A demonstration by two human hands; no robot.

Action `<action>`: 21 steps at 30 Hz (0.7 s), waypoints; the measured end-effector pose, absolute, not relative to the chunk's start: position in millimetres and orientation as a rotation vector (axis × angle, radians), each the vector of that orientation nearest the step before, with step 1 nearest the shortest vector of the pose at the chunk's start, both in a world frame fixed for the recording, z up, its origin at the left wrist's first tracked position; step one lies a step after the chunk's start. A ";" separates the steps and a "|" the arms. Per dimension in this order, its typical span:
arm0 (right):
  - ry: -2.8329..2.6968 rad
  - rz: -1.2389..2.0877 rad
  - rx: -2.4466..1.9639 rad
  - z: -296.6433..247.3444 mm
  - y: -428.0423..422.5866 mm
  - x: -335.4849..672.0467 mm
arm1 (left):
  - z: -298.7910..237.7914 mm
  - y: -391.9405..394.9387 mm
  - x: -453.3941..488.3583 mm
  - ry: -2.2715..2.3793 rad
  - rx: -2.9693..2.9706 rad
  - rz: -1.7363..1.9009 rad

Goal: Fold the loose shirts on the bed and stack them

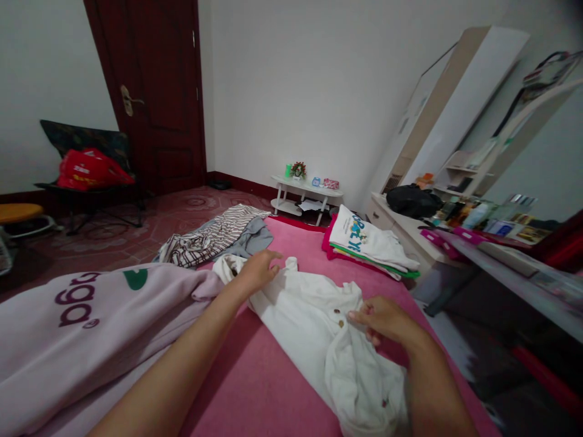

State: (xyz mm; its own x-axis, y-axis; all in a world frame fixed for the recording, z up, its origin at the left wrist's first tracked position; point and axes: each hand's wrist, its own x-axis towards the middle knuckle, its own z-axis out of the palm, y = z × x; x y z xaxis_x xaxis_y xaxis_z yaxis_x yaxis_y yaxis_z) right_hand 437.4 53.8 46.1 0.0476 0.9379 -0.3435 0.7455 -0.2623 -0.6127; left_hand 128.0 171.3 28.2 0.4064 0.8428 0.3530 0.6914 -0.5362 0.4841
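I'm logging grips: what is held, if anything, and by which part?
The right hand seems to pinch the white garment by its edge near the buttons; whether the left hand grips is unclear.

white garment (pixel 296 309) cropped below, lilac sweatshirt (pixel 146 318) cropped left; red bag lettering (pixel 85 171) illegible

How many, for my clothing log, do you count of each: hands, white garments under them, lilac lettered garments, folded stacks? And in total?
Hands: 2 (left hand, right hand)
White garment at the hands: 1
Lilac lettered garment: 1
Folded stack: 1
Total: 5
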 end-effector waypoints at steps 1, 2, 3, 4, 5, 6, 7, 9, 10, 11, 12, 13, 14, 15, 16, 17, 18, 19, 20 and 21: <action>-1.699 1.082 -2.107 42.7 54.0 435.7 | 19.5 168.8 135.1 1.334 2.425 0.806; -1.676 1.135 -2.134 41.2 53.4 432.7 | 11.4 166.3 140.7 1.326 2.439 0.781; -1.643 1.181 -2.139 41.6 52.3 428.3 | 4.4 164.1 144.8 1.321 2.447 0.761; -1.612 1.218 -2.117 43.3 50.9 422.8 | -1.1 162.3 147.5 1.320 2.451 0.744; -1.600 1.258 -2.063 45.8 49.4 416.3 | -5.0 161.0 149.0 1.324 2.455 0.730; -1.608 1.300 -1.992 48.5 48.3 409.3 | -7.3 160.2 149.5 1.328 2.458 0.718; -1.632 1.348 -1.913 50.7 47.5 402.2 | -8.2 160.2 149.2 1.331 2.462 0.707; -1.712 1.434 -1.801 52.6 47.7 389.6 | -6.7 161.8 146.7 1.335 2.467 0.687; -1.756 1.454 -1.779 52.2 48.5 384.9 | -4.7 163.2 144.7 1.337 2.469 0.677; -1.799 1.447 -1.767 51.4 49.6 381.9 | -1.8 164.9 142.2 1.340 2.469 0.668; -1.834 1.407 -1.754 50.8 50.9 380.5 | 1.7 166.6 139.2 1.345 2.467 0.662; -1.858 1.335 -1.729 50.8 52.1 380.8 | 6.0 168.3 135.7 1.353 2.464 0.658; -1.861 1.239 -1.691 51.8 53.3 382.5 | 11.0 169.8 131.8 1.364 2.458 0.654; -1.836 1.136 -1.646 54.0 54.4 385.2 | 16.6 171.1 127.7 1.375 2.451 0.651; -1.776 1.042 -1.604 57.2 55.4 388.5 | 22.9 172.0 123.4 1.384 2.445 0.647; -1.684 0.963 -1.569 61.2 56.4 391.9 | 29.5 172.6 119.3 1.391 2.438 0.646; -1.566 0.897 -1.534 65.6 57.5 395.2 | 36.4 172.8 115.6 1.392 2.424 0.661; -1.434 0.838 -1.488 69.9 58.7 398.0 | 43.3 172.6 112.4 1.384 2.401 0.695; -1.295 0.782 -1.426 73.8 60.1 400.5 | 50.1 172.0 109.8 1.376 2.367 0.759; -1.163 0.732 -1.350 77.1 61.3 402.6 | 56.7 171.0 107.7 1.365 2.316 0.847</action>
